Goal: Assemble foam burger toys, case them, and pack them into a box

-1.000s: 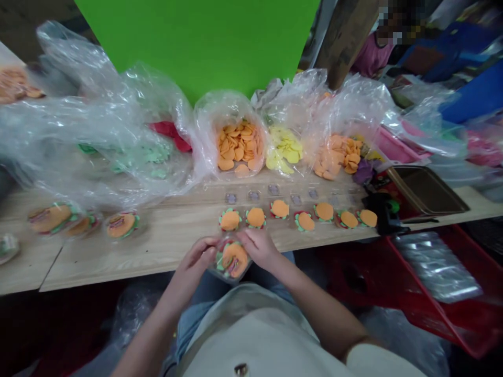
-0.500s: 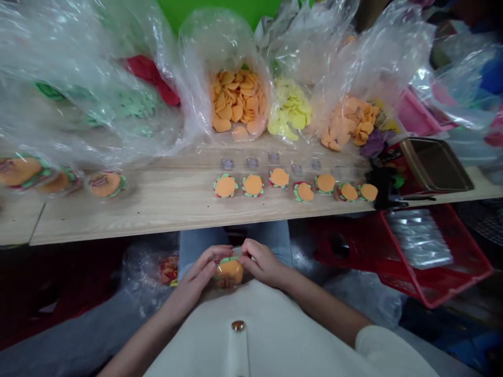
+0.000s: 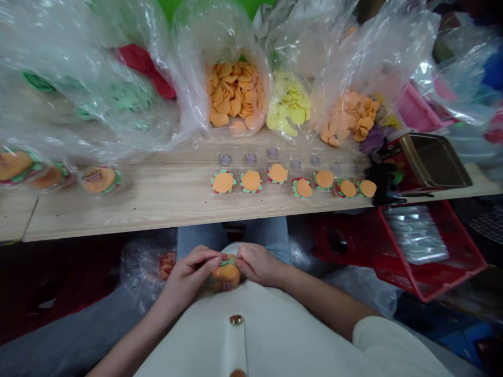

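Both my hands hold one small toy burger in a clear plastic case (image 3: 225, 274) against my lap, below the table edge. My left hand (image 3: 187, 273) pinches its left side, fingers curled. My right hand (image 3: 257, 263) grips its right side, fingers closed over the top. On the wooden table (image 3: 157, 201) in front lies a row of several orange burger stacks (image 3: 250, 180) with green frills, and behind them a row of small clear case parts (image 3: 250, 157).
Clear plastic bags at the back of the table hold orange discs (image 3: 231, 97), yellow pieces (image 3: 288, 104), more orange pieces (image 3: 349, 120), and green and red pieces. Packed burgers (image 3: 98, 179) lie at the left. A red crate (image 3: 428, 251) with clear cases stands at the right, beside a brown tray (image 3: 434, 159).
My hands have drawn the cased burger from the table edge down to my lap. The view has tilted down, and my fingers have closed more tightly on the case.
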Available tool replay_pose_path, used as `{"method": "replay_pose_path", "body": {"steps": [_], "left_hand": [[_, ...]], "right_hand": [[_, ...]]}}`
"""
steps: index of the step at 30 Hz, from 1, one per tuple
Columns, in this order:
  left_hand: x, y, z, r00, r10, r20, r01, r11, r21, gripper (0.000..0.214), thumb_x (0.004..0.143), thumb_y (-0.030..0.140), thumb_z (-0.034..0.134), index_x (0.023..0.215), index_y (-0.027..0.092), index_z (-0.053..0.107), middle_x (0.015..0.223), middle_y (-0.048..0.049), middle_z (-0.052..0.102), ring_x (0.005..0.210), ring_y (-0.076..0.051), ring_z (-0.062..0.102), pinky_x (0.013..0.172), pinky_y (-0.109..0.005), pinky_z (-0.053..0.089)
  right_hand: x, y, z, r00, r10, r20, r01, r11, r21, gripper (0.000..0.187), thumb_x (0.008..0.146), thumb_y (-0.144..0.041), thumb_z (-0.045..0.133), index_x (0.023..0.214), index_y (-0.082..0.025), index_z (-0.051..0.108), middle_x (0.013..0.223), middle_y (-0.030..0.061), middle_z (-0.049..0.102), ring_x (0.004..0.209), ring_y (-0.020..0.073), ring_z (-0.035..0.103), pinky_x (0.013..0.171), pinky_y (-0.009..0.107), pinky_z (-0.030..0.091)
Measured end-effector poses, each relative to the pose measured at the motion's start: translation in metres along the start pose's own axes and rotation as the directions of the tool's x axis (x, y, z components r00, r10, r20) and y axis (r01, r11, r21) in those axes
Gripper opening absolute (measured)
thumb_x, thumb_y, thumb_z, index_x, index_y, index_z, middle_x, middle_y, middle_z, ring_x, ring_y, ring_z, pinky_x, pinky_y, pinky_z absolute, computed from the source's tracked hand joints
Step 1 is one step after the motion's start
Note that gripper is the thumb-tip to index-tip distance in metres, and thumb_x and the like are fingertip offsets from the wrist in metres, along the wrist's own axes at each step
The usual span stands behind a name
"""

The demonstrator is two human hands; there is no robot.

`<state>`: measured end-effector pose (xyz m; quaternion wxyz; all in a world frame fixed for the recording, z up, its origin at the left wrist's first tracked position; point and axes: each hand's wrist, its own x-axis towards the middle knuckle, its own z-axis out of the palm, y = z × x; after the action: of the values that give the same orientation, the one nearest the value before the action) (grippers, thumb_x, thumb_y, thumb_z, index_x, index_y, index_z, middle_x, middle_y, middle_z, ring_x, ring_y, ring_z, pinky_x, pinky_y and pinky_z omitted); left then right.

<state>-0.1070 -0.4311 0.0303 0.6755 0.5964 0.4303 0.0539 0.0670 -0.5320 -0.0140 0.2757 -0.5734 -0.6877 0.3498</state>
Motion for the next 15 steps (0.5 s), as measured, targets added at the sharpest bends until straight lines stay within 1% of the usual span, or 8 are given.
{"method": "replay_pose_path", "body": {"steps": [3,6,8,10,11,13,15], "left_hand": [[0.000,0.000,-0.001,0.999,-0.036,0.005,0.036,0.998,-0.057,0.019,0.073,0.035,0.063,0.081,0.020,0.072,0.081,-0.0049,0.062,0.081,-0.018,0.056,0.075,-0.027,0.042],[-0.003,-0.004,-0.001,0.997,-0.068,-0.034,0.056,0.963,-0.264,0.025,0.069,0.030,0.068,0.092,0.021,0.067,0.082,-0.0022,0.062,0.079,-0.016,0.057,0.073,-0.026,0.043],[-0.004,-0.006,0.001,0.993,-0.108,-0.054,0.080,0.922,-0.380,0.022,0.069,0.029,0.069,0.089,0.021,0.064,0.079,-0.0002,0.061,0.074,-0.014,0.057,0.070,-0.025,0.044],[-0.002,-0.006,0.003,0.991,-0.124,-0.050,0.094,0.915,-0.392,0.014,0.071,0.028,0.068,0.081,0.020,0.064,0.080,0.0001,0.063,0.073,-0.013,0.057,0.071,-0.024,0.044],[-0.001,-0.006,0.003,0.992,-0.115,-0.042,0.093,0.929,-0.359,0.012,0.071,0.028,0.067,0.079,0.020,0.064,0.080,-0.0003,0.063,0.074,-0.013,0.057,0.072,-0.024,0.043],[0.003,-0.003,0.005,0.998,-0.062,-0.014,0.056,0.964,-0.260,0.012,0.071,0.029,0.067,0.078,0.019,0.067,0.081,-0.0012,0.065,0.077,-0.014,0.057,0.074,-0.023,0.043],[0.005,-0.003,0.006,1.000,-0.012,0.017,0.015,0.984,-0.175,0.013,0.071,0.029,0.067,0.080,0.019,0.068,0.083,-0.0025,0.066,0.079,-0.014,0.058,0.076,-0.023,0.043]], "right_hand": [[0.000,0.001,0.002,0.998,0.043,-0.040,-0.040,0.996,0.078,0.023,0.091,-0.035,0.032,0.075,-0.021,0.039,0.071,0.0010,0.048,0.065,0.0131,0.045,0.060,0.024,0.037],[-0.002,-0.001,-0.002,0.993,0.063,-0.099,-0.054,0.994,0.091,0.022,0.092,-0.034,0.031,0.077,-0.020,0.041,0.072,0.0019,0.049,0.065,0.0136,0.045,0.060,0.024,0.036],[-0.003,-0.004,-0.009,0.994,0.064,-0.091,-0.059,0.997,0.056,0.023,0.092,-0.031,0.030,0.076,-0.020,0.042,0.070,0.0018,0.048,0.063,0.0135,0.044,0.059,0.024,0.035],[-0.001,-0.007,-0.021,0.999,0.041,-0.027,-0.041,0.999,-0.016,0.024,0.092,-0.030,0.031,0.074,-0.019,0.044,0.069,0.0017,0.049,0.063,0.0134,0.043,0.060,0.024,0.035],[0.002,-0.008,-0.027,1.000,0.014,0.016,-0.013,0.998,-0.058,0.025,0.091,-0.032,0.033,0.073,-0.018,0.045,0.069,0.0020,0.049,0.064,0.0136,0.044,0.061,0.025,0.035],[0.011,-0.012,-0.038,0.991,-0.043,0.125,0.058,0.991,-0.121,0.028,0.091,-0.037,0.037,0.074,-0.018,0.048,0.072,0.0029,0.052,0.069,0.0143,0.046,0.065,0.025,0.036],[0.021,-0.015,-0.045,0.970,-0.068,0.232,0.100,0.987,-0.129,0.031,0.091,-0.041,0.037,0.077,-0.017,0.051,0.075,0.0034,0.055,0.071,0.0142,0.048,0.065,0.025,0.036]]}}
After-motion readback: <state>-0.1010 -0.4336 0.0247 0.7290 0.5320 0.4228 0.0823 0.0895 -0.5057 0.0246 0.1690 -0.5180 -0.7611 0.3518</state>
